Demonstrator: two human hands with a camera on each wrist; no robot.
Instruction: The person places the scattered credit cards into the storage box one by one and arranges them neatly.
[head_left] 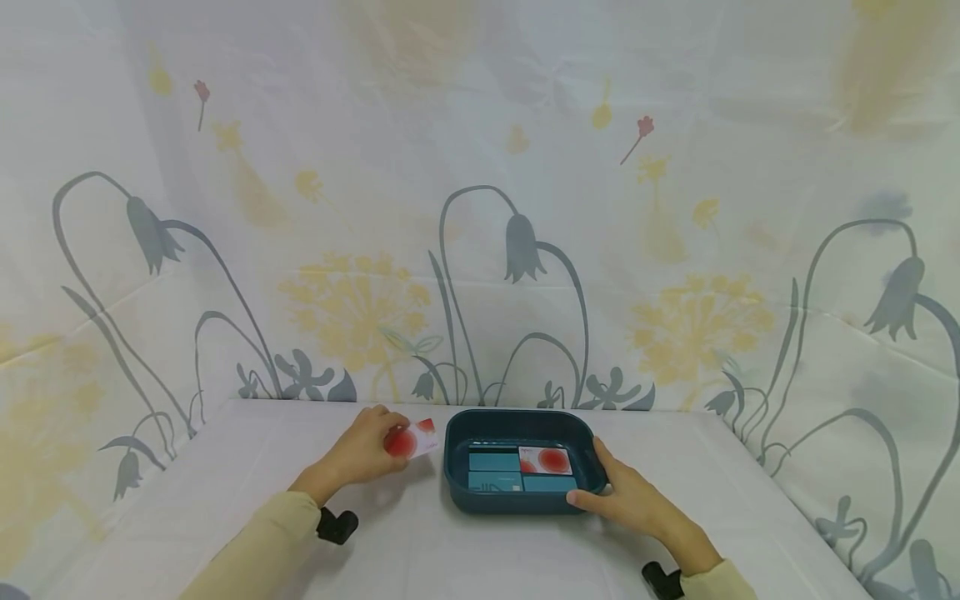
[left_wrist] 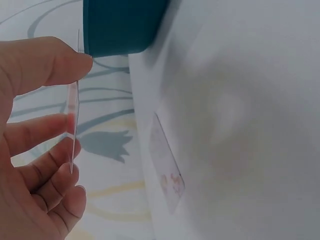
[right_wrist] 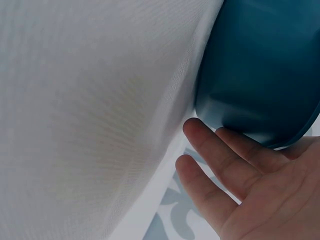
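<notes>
Between the thumb and fingers of my left hand (head_left: 367,447) is a thin white card (head_left: 414,440) with red patches, held just left of a dark teal box (head_left: 517,503). Seen edge-on in the left wrist view, the same card (left_wrist: 73,125) stands upright. Inside the box lie several flat cards: teal ones (head_left: 495,481) and a white one with a red disc (head_left: 545,461). My right hand (head_left: 633,496) rests on the box's right end, thumb at the front rim. In the right wrist view its fingers (right_wrist: 220,150) are fairly straight along the box wall (right_wrist: 260,75).
A white cloth (head_left: 420,550) covers the table. In the left wrist view, a pale flat card-like piece (left_wrist: 165,165) shows on the tabletop. Behind the table hangs a backdrop (head_left: 480,333) printed with flowers. Black wrist mounts (head_left: 337,527) sit below both hands.
</notes>
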